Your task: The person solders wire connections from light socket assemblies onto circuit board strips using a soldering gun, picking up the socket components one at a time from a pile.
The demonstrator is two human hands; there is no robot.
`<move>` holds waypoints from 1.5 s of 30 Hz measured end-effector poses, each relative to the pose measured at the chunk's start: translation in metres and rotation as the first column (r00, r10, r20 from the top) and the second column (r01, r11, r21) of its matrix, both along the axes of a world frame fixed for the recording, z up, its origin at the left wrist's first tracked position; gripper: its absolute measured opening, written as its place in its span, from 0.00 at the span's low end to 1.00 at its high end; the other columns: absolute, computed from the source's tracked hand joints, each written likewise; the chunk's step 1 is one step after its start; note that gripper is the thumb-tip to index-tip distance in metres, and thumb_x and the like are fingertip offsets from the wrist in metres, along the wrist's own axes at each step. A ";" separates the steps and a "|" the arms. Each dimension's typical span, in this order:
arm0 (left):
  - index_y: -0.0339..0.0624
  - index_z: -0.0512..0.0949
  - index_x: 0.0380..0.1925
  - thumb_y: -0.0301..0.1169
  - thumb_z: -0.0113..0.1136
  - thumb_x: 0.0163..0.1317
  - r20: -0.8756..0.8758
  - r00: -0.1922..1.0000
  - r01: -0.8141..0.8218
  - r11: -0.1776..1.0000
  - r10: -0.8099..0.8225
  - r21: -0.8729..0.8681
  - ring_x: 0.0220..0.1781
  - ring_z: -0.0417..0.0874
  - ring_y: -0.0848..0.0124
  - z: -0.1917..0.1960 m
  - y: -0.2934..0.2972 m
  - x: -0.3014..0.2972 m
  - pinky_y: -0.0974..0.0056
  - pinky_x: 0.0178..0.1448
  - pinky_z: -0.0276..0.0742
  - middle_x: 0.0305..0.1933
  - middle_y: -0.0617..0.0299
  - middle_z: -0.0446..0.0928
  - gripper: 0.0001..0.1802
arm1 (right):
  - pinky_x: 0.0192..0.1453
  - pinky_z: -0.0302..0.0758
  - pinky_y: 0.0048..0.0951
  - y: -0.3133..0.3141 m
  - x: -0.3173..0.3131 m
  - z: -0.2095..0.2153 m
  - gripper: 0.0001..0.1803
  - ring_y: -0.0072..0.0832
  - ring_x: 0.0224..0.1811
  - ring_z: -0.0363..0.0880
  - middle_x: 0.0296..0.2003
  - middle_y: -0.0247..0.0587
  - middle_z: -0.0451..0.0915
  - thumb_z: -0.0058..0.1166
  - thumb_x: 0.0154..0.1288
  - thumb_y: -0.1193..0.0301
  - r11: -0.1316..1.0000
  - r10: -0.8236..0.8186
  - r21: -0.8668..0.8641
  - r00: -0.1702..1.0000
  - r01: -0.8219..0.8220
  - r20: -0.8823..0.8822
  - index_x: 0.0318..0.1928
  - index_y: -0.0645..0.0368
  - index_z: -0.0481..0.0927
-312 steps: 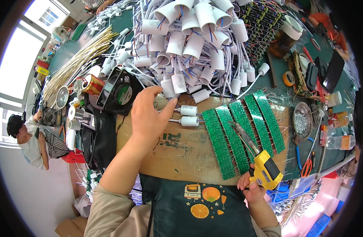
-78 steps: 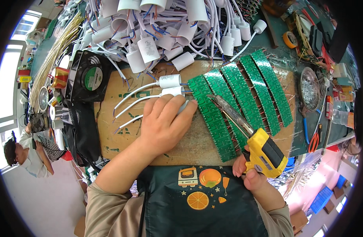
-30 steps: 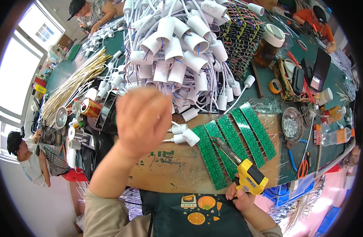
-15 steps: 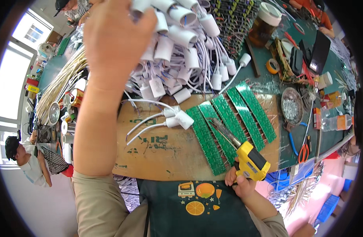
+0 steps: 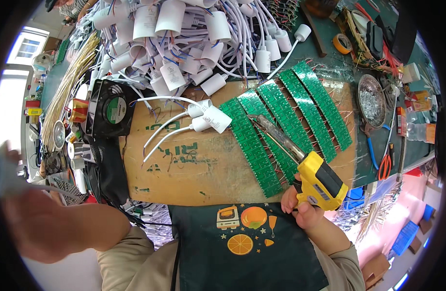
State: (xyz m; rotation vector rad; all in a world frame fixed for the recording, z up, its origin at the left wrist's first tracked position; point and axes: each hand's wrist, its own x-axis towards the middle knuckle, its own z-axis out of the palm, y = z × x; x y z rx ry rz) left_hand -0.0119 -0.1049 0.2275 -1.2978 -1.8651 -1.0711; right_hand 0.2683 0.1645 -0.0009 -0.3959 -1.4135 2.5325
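My right hand (image 5: 303,206) is closed around the handle of a yellow and black soldering gun (image 5: 321,182). The gun's metal tip reaches up and left over several green circuit board strips (image 5: 271,106), which lie side by side on a worn cardboard sheet (image 5: 223,169). At the far left, my left hand (image 5: 53,223) is smeared by motion. A pale, blurred shape and a strand show by its fingers, but I cannot make out whether it holds them. Several white lamp sockets with cables (image 5: 215,119) lie on the cardboard, left of the strips.
A large heap of white lamp sockets (image 5: 172,75) fills the back. A black fan (image 5: 111,109) stands left of the cardboard. On the right are a metal dish (image 5: 372,99), orange-handled scissors (image 5: 384,167) and a roll of tape (image 5: 342,42). Another person (image 5: 70,9) is at the upper left.
My left hand has swung from above the socket heap down to the far left. The view has shifted, uncovering the fan. My right hand still grips the soldering gun over the strips.
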 end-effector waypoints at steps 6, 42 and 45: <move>0.41 0.79 0.51 0.19 0.64 0.54 0.436 0.900 0.279 0.800 -0.025 -0.530 0.42 0.83 0.55 -0.136 0.069 0.048 0.59 0.43 0.81 0.47 0.51 0.77 0.22 | 0.27 0.72 0.31 0.000 -0.002 0.003 0.41 0.26 0.22 0.69 0.26 0.36 0.71 0.64 0.66 0.55 1.000 0.002 -0.022 1.000 -0.002 -0.007 0.71 0.61 0.60; 0.41 0.81 0.46 0.26 0.72 0.51 0.129 0.990 0.048 0.755 0.048 -0.654 0.38 0.83 0.61 -0.200 0.079 0.061 0.61 0.40 0.79 0.49 0.55 0.78 0.20 | 0.30 0.73 0.30 0.002 0.003 0.008 0.43 0.25 0.24 0.70 0.28 0.35 0.71 0.67 0.65 0.53 0.997 0.067 0.028 0.993 -0.070 0.097 0.72 0.59 0.61; 0.41 0.81 0.47 0.25 0.71 0.51 0.118 0.991 0.032 0.775 0.056 -0.631 0.37 0.83 0.61 -0.199 0.081 0.060 0.61 0.40 0.80 0.50 0.54 0.77 0.20 | 0.31 0.73 0.30 0.001 0.005 0.007 0.43 0.25 0.24 0.70 0.28 0.34 0.71 0.67 0.64 0.53 0.997 0.064 0.034 0.992 -0.068 0.107 0.72 0.59 0.61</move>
